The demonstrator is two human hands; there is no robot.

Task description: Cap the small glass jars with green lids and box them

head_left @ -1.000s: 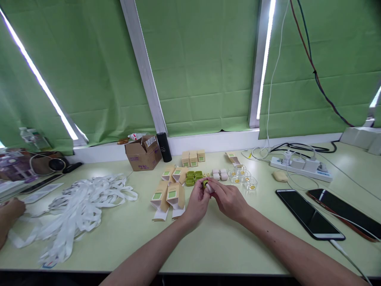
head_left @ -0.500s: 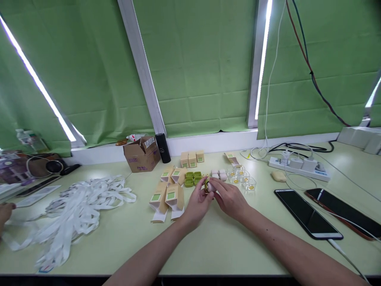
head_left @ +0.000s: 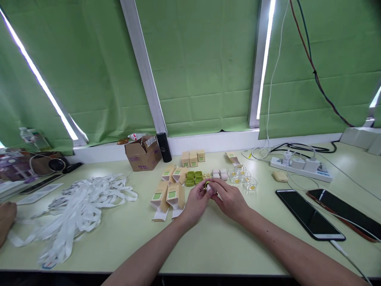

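Observation:
My left hand (head_left: pixel 195 204) and my right hand (head_left: pixel 228 198) meet over the middle of the pale green table (head_left: pixel 214 242). Together they pinch a small green case with a white piece (head_left: pixel 207 186) between the fingertips. Just beyond them lie green cases (head_left: pixel 194 177), white pieces (head_left: pixel 219 174) and small clear boxes with yellow centres (head_left: pixel 243 178). To the left of my left hand lie tan cartons with green labels (head_left: pixel 167 194).
A heap of white ribbon (head_left: pixel 77 206) lies at the left, with another person's hand (head_left: pixel 6 216) at the edge. A cardboard box (head_left: pixel 143 153) and a black cylinder (head_left: pixel 163 146) stand at the back. Two phones (head_left: pixel 309 214) and a power strip (head_left: pixel 300 167) are at the right.
My hands stay together on the small case, with the fingers turning it slightly. The other person's hand at the left edge has shifted a little.

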